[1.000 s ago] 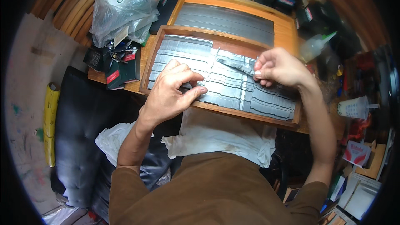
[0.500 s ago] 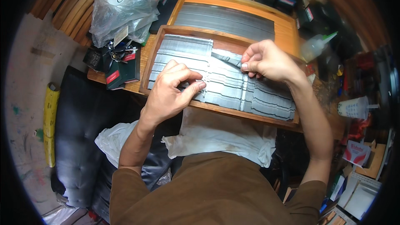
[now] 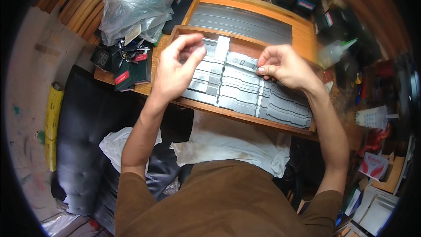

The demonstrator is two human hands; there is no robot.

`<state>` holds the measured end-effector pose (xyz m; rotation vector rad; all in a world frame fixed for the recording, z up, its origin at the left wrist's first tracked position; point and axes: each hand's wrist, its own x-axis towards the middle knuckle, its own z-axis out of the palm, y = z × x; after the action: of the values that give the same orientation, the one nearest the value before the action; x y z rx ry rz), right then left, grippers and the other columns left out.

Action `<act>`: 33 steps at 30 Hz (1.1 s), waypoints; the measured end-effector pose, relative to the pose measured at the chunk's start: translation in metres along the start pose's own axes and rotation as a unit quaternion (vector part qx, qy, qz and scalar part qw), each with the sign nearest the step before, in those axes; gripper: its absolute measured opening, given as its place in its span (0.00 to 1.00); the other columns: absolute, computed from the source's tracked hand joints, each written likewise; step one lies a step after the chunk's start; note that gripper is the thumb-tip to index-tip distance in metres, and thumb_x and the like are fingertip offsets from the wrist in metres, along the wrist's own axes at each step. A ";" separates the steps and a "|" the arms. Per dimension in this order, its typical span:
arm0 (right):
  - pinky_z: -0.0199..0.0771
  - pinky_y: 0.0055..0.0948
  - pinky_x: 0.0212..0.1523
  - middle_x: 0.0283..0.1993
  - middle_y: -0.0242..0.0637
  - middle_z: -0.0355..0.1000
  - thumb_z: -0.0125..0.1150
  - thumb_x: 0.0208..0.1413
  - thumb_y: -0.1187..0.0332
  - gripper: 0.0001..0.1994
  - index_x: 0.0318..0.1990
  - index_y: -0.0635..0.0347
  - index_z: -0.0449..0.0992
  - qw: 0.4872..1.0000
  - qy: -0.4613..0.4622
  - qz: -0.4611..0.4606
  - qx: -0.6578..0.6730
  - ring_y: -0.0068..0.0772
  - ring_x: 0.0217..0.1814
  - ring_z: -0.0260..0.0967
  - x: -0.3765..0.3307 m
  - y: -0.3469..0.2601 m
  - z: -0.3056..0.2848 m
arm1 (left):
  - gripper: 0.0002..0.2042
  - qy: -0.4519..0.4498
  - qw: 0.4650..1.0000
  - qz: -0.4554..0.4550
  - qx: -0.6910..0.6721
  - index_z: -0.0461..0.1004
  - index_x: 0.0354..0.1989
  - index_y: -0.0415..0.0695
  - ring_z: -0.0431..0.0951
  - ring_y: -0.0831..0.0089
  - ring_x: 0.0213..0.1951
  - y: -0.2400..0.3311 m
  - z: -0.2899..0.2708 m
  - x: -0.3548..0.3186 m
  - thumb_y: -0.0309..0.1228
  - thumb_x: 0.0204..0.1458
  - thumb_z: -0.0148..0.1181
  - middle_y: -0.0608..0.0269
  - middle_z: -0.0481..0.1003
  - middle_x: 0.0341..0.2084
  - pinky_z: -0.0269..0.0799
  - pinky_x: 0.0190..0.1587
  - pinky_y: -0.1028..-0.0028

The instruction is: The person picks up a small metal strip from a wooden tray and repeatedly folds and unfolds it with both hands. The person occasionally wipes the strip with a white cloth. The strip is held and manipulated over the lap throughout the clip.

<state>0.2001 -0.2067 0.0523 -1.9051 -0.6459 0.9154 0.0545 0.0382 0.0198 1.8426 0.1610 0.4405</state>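
A shallow wooden tray (image 3: 232, 113) stands in front of me, filled with rows of thin grey metal strips (image 3: 239, 85). My right hand (image 3: 287, 71) pinches the right end of a narrow metal strip (image 3: 242, 62) near the tray's far side; its fingertips partly cover that end. Over the tray's left part hovers my left hand (image 3: 179, 70), its thumb and fingers apart and nothing visible in them. It hides some of the strips beneath. A bright, pale upright band (image 3: 222, 49) shows between the left and middle rows.
Behind lies another wooden tray (image 3: 302, 37) with dark long strips (image 3: 245, 21). A clear plastic bag (image 3: 136, 11), keys (image 3: 127, 52) and dark boxes (image 3: 133, 74) sit at the left. At the right are a squeeze bottle (image 3: 331, 55) and a plastic cup (image 3: 372, 117).
My left hand has lifted from the strips and moved up toward the tray's far left. The strip at my right hand now lies more in line with the row; the right hand has barely moved.
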 end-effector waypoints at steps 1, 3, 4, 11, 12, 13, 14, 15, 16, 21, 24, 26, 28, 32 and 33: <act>0.75 0.21 0.32 0.29 0.35 0.77 0.65 0.55 0.80 0.03 0.36 0.69 0.78 1.000 0.004 -0.023 -0.010 0.19 0.29 0.73 -0.003 0.000 0.001 | 0.20 0.000 0.998 -0.007 -0.068 0.69 0.58 0.32 0.77 0.71 0.51 -0.003 0.002 0.010 0.30 0.61 0.62 0.53 0.76 0.50 0.72 0.56 0.73; 0.75 0.21 0.33 0.29 0.34 0.77 0.64 0.55 0.80 0.02 0.35 0.68 0.78 0.997 0.012 -0.066 -0.030 0.19 0.30 0.73 -0.006 0.003 0.002 | 0.25 -0.033 0.975 -0.089 -0.202 0.61 0.63 0.30 0.77 0.65 0.53 0.005 0.005 0.024 0.30 0.62 0.60 0.47 0.73 0.54 0.72 0.58 0.70; 0.75 0.21 0.34 0.29 0.33 0.77 0.64 0.55 0.80 0.02 0.35 0.68 0.78 0.996 0.016 -0.078 -0.031 0.19 0.30 0.73 -0.008 0.002 0.004 | 0.25 -0.047 0.957 -0.130 -0.254 0.61 0.63 0.29 0.77 0.65 0.54 0.004 0.005 0.029 0.30 0.62 0.60 0.46 0.73 0.54 0.73 0.58 0.69; 0.75 0.23 0.36 0.29 0.36 0.78 0.64 0.53 0.80 0.02 0.35 0.69 0.78 0.985 0.038 -0.146 -0.088 0.20 0.32 0.75 -0.023 -0.014 0.008 | 0.21 -0.286 0.870 -0.191 -0.354 0.65 0.59 0.30 0.81 0.57 0.49 0.008 0.004 0.036 0.31 0.63 0.57 0.43 0.76 0.50 0.82 0.52 0.62; 0.76 0.23 0.36 0.29 0.37 0.78 0.64 0.53 0.80 0.03 0.35 0.70 0.78 0.982 0.039 -0.154 -0.101 0.20 0.33 0.75 -0.024 -0.016 0.008 | 0.20 -0.297 0.870 -0.194 -0.343 0.66 0.58 0.30 0.81 0.57 0.49 0.009 0.003 0.034 0.31 0.63 0.57 0.43 0.76 0.49 0.82 0.51 0.61; 0.75 0.24 0.36 0.29 0.37 0.78 0.64 0.53 0.80 0.03 0.35 0.70 0.78 0.982 0.032 -0.154 -0.107 0.20 0.32 0.75 -0.025 -0.017 0.007 | 0.19 -0.308 0.870 -0.196 -0.332 0.67 0.57 0.30 0.81 0.56 0.48 0.011 0.002 0.033 0.31 0.63 0.56 0.43 0.76 0.48 0.82 0.50 0.60; 0.75 0.24 0.36 0.29 0.37 0.78 0.64 0.53 0.80 0.03 0.35 0.70 0.78 0.981 0.025 -0.153 -0.114 0.20 0.32 0.74 -0.027 -0.018 0.005 | 0.15 -0.305 0.859 -0.194 -0.363 0.70 0.53 0.31 0.82 0.53 0.46 0.008 0.005 0.032 0.30 0.64 0.55 0.42 0.77 0.47 0.83 0.49 0.58; 0.75 0.24 0.36 0.28 0.37 0.78 0.64 0.53 0.80 0.03 0.35 0.70 0.78 0.981 0.018 -0.153 -0.120 0.20 0.32 0.74 -0.028 -0.020 0.004 | 0.15 -0.295 0.861 -0.200 -0.364 0.69 0.53 0.31 0.82 0.53 0.47 0.007 0.005 0.031 0.30 0.64 0.55 0.42 0.76 0.48 0.83 0.48 0.58; 0.75 0.24 0.35 0.28 0.36 0.77 0.64 0.53 0.80 0.03 0.34 0.70 0.78 0.981 0.020 -0.142 -0.131 0.20 0.31 0.74 -0.032 -0.020 0.000 | 0.14 -0.285 0.863 -0.205 -0.364 0.69 0.52 0.32 0.82 0.53 0.47 0.006 0.005 0.030 0.30 0.64 0.55 0.41 0.76 0.48 0.83 0.48 0.57; 0.72 0.20 0.32 0.27 0.31 0.76 0.65 0.53 0.80 0.03 0.34 0.68 0.78 0.978 0.098 -0.105 -0.154 0.17 0.29 0.70 -0.074 -0.026 -0.012 | 0.15 -0.122 0.882 -0.209 -0.405 0.64 0.54 0.31 0.77 0.45 0.53 0.016 0.002 0.028 0.29 0.66 0.50 0.34 0.71 0.52 0.80 0.53 0.49; 0.72 0.18 0.31 0.28 0.29 0.76 0.66 0.54 0.79 0.02 0.35 0.63 0.80 0.954 0.267 -0.130 -0.031 0.17 0.28 0.70 -0.093 -0.016 0.023 | 0.19 -0.060 0.865 -0.184 -0.462 0.57 0.61 0.31 0.71 0.43 0.60 0.034 0.018 0.014 0.30 0.67 0.48 0.34 0.66 0.57 0.72 0.61 0.46; 0.76 0.21 0.33 0.30 0.32 0.78 0.66 0.54 0.79 0.03 0.35 0.64 0.80 0.919 0.342 -0.186 -0.057 0.20 0.31 0.75 -0.106 -0.016 0.056 | 0.22 -0.054 0.854 -0.169 -0.489 0.53 0.64 0.32 0.68 0.45 0.62 0.044 0.034 -0.007 0.31 0.68 0.46 0.36 0.65 0.58 0.69 0.63 0.46; 0.77 0.24 0.33 0.30 0.38 0.77 0.66 0.51 0.82 0.05 0.34 0.65 0.78 0.909 0.326 -0.242 -0.095 0.27 0.31 0.78 -0.120 -0.009 0.075 | 0.21 -0.058 0.834 -0.194 -0.513 0.54 0.64 0.32 0.71 0.47 0.60 0.057 0.045 -0.034 0.32 0.68 0.46 0.39 0.67 0.57 0.72 0.62 0.49; 0.77 0.27 0.30 0.29 0.42 0.76 0.67 0.46 0.85 0.08 0.35 0.66 0.78 0.927 0.263 -0.252 -0.082 0.35 0.30 0.78 -0.147 0.002 0.096 | 0.18 -0.035 0.822 -0.243 -0.514 0.60 0.61 0.36 0.73 0.48 0.59 0.073 0.058 -0.091 0.32 0.68 0.47 0.40 0.69 0.57 0.74 0.59 0.52; 0.76 0.27 0.30 0.29 0.43 0.76 0.67 0.46 0.85 0.09 0.35 0.66 0.78 0.936 0.243 -0.244 -0.069 0.37 0.30 0.78 -0.153 0.007 0.101 | 0.17 -0.026 0.821 -0.256 -0.510 0.60 0.61 0.37 0.73 0.48 0.59 0.071 0.061 -0.105 0.32 0.68 0.47 0.40 0.70 0.56 0.74 0.59 0.51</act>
<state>0.0293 -0.2723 0.0646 -1.8653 -0.8362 0.0759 -0.0270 -0.0730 0.0486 0.6928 0.3023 0.0427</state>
